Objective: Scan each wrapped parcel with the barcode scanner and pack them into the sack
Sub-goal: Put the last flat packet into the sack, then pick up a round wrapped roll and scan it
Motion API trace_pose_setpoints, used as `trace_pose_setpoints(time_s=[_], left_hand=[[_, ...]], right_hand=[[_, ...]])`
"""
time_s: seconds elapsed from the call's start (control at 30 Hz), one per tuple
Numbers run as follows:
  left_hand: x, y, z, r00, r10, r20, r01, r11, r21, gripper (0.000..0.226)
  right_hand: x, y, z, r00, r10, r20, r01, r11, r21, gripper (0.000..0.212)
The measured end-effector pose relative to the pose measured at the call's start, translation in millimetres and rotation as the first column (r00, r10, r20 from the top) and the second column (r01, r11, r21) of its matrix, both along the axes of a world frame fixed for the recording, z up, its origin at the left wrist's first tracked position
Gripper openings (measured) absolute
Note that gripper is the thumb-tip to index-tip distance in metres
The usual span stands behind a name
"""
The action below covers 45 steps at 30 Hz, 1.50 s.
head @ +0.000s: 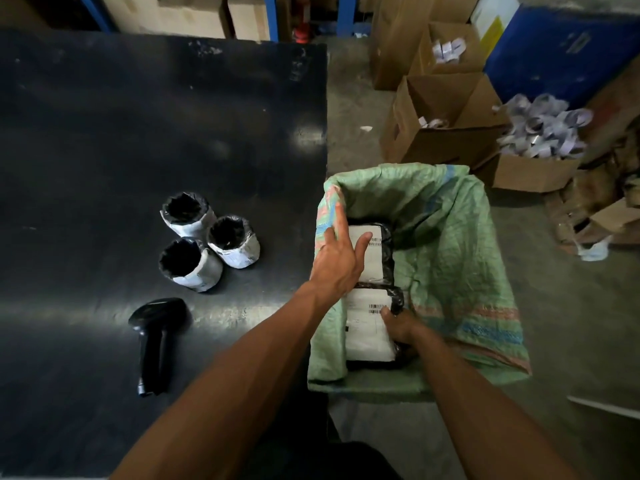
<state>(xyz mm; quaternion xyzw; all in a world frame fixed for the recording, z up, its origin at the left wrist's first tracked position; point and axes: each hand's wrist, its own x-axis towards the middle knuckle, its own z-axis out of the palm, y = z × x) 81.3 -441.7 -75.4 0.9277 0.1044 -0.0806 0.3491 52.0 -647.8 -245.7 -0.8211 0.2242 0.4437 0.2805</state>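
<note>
A green woven sack (460, 258) stands open beside the black table (138, 133). Two flat black-wrapped parcels with white labels lie inside it: a far parcel (375, 258) and a near parcel (367, 336). My right hand (401, 327) grips the near parcel's right edge inside the sack. Over the sack's left rim and the far parcel, my left hand (337, 261) is spread with fingers apart, holding nothing. Three round wrapped parcels (207, 242) stand clustered on the table. The black barcode scanner (154, 341) lies on the table nearer me.
Open cardboard boxes (446, 123) with paper scraps stand on the concrete floor behind the sack. A heap of white label waste (543, 126) fills another box at right. Blue shelving posts and cartons line the back.
</note>
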Motion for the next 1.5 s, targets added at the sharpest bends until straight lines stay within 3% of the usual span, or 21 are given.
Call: trace_pose_setpoints(time_s=[0.07,0.23,0.37,0.47,0.53,0.63,0.7,0.77,0.87,0.97,1.1,1.3,1.4,1.5], left_hand=[[0,1,1,1.000,-0.018,-0.014,0.018,1.000,-0.002,0.080],[0,8,3,0.998,-0.049,-0.029,0.049,0.999,0.013,0.082],[3,28,-3,0.986,-0.148,-0.079,0.139,0.984,-0.108,0.086],[3,49,5,0.954,-0.253,-0.161,0.249,0.967,-0.047,0.083],[-1,72,15,0.954,-0.284,-0.095,0.289,0.957,0.037,0.082],[-8,125,25,0.949,-0.314,0.039,0.301,0.934,0.191,0.072],[-14,167,28,0.942,-0.314,0.119,0.266,0.913,0.310,0.064],[-21,207,29,0.938,-0.279,0.204,0.191,0.911,0.367,0.058],[-34,259,30,0.963,-0.222,0.154,0.157,0.923,0.353,0.057],[-51,301,24,0.939,-0.344,0.025,0.315,0.884,0.345,0.066],[-59,331,-1,0.814,-0.532,-0.231,0.579,0.727,0.369,0.088],[-71,325,-18,0.851,-0.494,-0.181,0.525,0.773,0.357,0.077],[-73,340,-10,0.848,-0.507,-0.155,0.529,0.790,0.311,0.079],[-79,371,2,0.898,-0.428,-0.102,0.440,0.884,0.161,0.082]], right_hand=[[-1,20,37,0.999,0.037,0.007,-0.036,0.997,-0.061,0.070],[-5,40,60,1.000,0.002,0.004,-0.001,0.987,-0.158,0.069],[-10,51,76,0.993,-0.007,0.115,0.039,0.960,-0.279,0.079],[-7,66,112,0.957,0.095,0.273,-0.004,0.949,-0.317,0.081],[-2,79,137,0.868,0.101,0.487,0.043,0.961,-0.275,0.070],[-2,112,177,0.635,0.117,0.763,0.045,0.981,-0.188,0.053],[-9,145,207,0.479,0.123,0.869,0.011,0.989,-0.146,0.036],[-20,183,229,0.406,0.109,0.907,-0.066,0.994,-0.089,0.021],[-40,240,234,0.511,0.161,0.844,-0.262,0.965,-0.026,0.017],[-69,292,216,0.642,0.320,0.696,-0.450,0.893,0.005,0.024],[-111,352,187,0.725,0.475,0.499,-0.571,0.820,0.049,0.061],[-143,412,158,0.872,0.348,0.344,-0.416,0.897,0.148,0.098],[-147,423,154,0.907,0.253,0.338,-0.342,0.910,0.236,0.096],[-147,428,153,0.912,0.109,0.396,-0.247,0.916,0.316,0.080]])
